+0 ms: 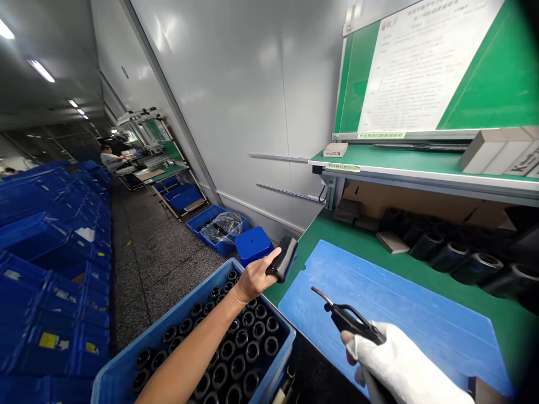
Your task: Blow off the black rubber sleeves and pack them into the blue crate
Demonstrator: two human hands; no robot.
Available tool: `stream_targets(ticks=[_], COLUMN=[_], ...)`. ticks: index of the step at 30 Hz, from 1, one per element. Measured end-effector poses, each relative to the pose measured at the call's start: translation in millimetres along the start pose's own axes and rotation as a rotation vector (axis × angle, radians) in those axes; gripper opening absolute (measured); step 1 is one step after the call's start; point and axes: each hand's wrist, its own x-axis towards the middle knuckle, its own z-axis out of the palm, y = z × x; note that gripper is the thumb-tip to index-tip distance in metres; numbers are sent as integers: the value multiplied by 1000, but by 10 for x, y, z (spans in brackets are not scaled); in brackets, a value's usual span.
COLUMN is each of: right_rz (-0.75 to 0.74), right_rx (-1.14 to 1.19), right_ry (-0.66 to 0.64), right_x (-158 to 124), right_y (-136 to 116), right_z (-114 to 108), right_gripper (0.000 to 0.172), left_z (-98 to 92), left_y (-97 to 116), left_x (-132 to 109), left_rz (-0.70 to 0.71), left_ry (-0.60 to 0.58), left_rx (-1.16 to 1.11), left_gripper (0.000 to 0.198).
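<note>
My bare left hand [253, 279] grips a shiny black cylinder [283, 259], held tilted above the far right edge of a blue bin [290, 338]. Its fingers wrap the near side of the part. In that bin stand several black cylinders [241, 338] on end, their round openings facing up. My right hand [379, 348], in a white glove, is closed around a black air blow gun [353, 324] with a thin copper-coloured nozzle. The nozzle points up and left over a blue mat [396, 297], apart from the cylinder.
Dark cylinders [475, 268] line the back of the green bench [314, 241], beneath a shelf [404, 160] with small boxes [501, 151]. A blue lidded box [253, 245] and a bin with plastic film [223, 227] stand on the floor. Stacked blue crates [50, 314] fill the left; a person [110, 158] sits farther back.
</note>
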Motion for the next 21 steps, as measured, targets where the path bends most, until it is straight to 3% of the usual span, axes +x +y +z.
stream_targets(ticks=[3,5,7,10,12,13,16,21], right_rz=[-10,-33,-57,6,47,35,-39,-21], right_rx=[-2,11,32,66,54,37,24,96], right_ry=[44,23,-20,1,21,14,-30,-46], right_x=[39,58,68,83,103,114,140,148], right_y=[73,120,145,140,133,135,166,219], right_z=[-22,-23,-11,26,61,79,127,132], right_gripper=[27,29,31,33,31,29,27,29], left_z=[2,58,164,331,384,387,343,303], left_y=[23,80,170,300,350,365,393,431], left_x=[-36,-36,4,128,214,248,297,251], left_rz=[-43,-213,-565,-1158,-1416,-1495,-1605,-1697], left_ry=[11,95,334,779,968,1036,1194,1315], left_rx=[-88,-207,-409,-928,-1330,-1493,-1781,-1846], left_gripper=[19,15,9,22,14,11,29,29])
